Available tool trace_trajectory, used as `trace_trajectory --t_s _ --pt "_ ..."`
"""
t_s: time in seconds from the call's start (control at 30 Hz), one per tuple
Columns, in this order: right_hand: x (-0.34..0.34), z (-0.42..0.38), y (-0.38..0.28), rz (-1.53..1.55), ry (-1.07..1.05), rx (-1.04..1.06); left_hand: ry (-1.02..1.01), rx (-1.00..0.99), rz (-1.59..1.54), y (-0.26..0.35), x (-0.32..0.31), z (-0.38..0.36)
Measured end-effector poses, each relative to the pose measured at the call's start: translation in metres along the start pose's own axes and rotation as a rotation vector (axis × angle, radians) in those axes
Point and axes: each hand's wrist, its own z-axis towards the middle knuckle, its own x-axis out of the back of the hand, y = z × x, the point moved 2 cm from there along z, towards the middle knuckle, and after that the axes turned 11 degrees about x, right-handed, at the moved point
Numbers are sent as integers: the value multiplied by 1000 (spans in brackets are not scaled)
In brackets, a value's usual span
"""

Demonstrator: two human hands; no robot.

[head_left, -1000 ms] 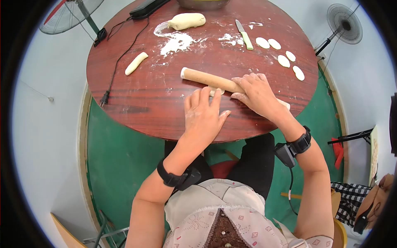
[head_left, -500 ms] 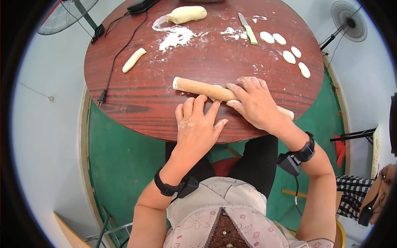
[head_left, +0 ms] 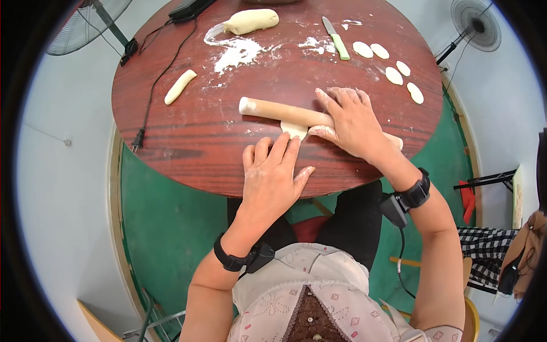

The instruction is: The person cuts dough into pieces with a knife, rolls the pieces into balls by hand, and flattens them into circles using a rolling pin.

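A wooden rolling pin (head_left: 279,111) lies slanted on the table, its pale left end free. Over its right part rests my right hand (head_left: 352,121), fingers stretched past the far side and thumb on the near side. A thin piece of dough (head_left: 294,130) is partly under the pin, with its near part showing. My left hand (head_left: 273,171) is open, its index and middle fingertips touching the near edge of that dough. The fingers of both hands carry some flour.
The round red table (head_left: 188,154) holds a dough roll (head_left: 180,86), a big dough lump (head_left: 251,21), flour (head_left: 239,54), a green-handled knife (head_left: 339,45) and several flat dough rounds (head_left: 394,75). A black cable with a plug (head_left: 138,138) lies along the left.
The rolling pin has shifted slightly away from me under my right hand, uncovering more of the dough. My left fingertips now rest on the dough's edge.
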Motion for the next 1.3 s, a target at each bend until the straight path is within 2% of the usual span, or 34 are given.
trace_trajectory --t_s 0.1,0.13,0.23,0.33,0.47,0.6,0.73,0.9,0.97,1.0,1.1,1.13,1.3 --pt "-6 4 15 196 -89 4 -1 15 -5 -1 3 1" --pt "-6 4 15 179 32 69 -7 19 -12 -1 3 0" --pt "0 5 20 169 69 74 -24 49 -4 0 1 2" --pt "19 7 8 267 58 96 2 48 -17 -1 0 1" --pt "3 6 -13 288 -10 161 71 50 -19 -2 -1 -2" --pt "-11 22 0 61 51 58 73 77 -3 -1 -1 -3" --pt "-9 16 -6 209 -60 -19 85 78 -9 -2 0 -2" --pt "-5 -4 -20 103 -54 47 56 71 1 0 -2 -2" --pt "-11 5 -9 56 -31 -3 53 77 12 2 -4 1" --pt "-12 9 -6 -27 105 16 55 75 23 2 -4 3" --pt "-15 18 8 161 -25 33 52 4 82 -3 -5 8" --pt "-18 17 11 158 68 93 -42 46 45 -4 -1 11" --pt "-2 1 27 222 55 -35 -91 -82 51 -26 7 19"
